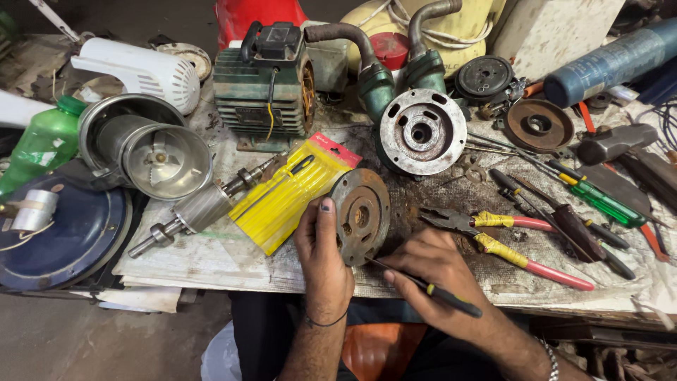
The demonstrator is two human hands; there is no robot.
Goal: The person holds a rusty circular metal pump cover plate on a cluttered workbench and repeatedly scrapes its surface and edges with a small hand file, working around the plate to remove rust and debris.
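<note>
Gripping the rusty round plate (pixel 361 214) at its left rim, the left hand (pixel 323 257) props it on edge on the workbench (pixel 211 257), thumb raised along the metal. The right hand (pixel 431 271) pinches a thin screwdriver (pixel 423 285), its tip at the plate's lower edge. Yellow packet (pixel 293 192) lies just left of the plate, pliers (pixel 504 243) to its right, pump housing (pixel 422 131) behind it.

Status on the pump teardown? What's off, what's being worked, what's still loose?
Done: the rotor shaft and the round housing lie apart on the bench. In hand: the left hand steadies a rusty disc plate on edge while the right hand puts a small screwdriver to it. Left: motor body and parts sit unassembled; pliers lie unused.
</note>
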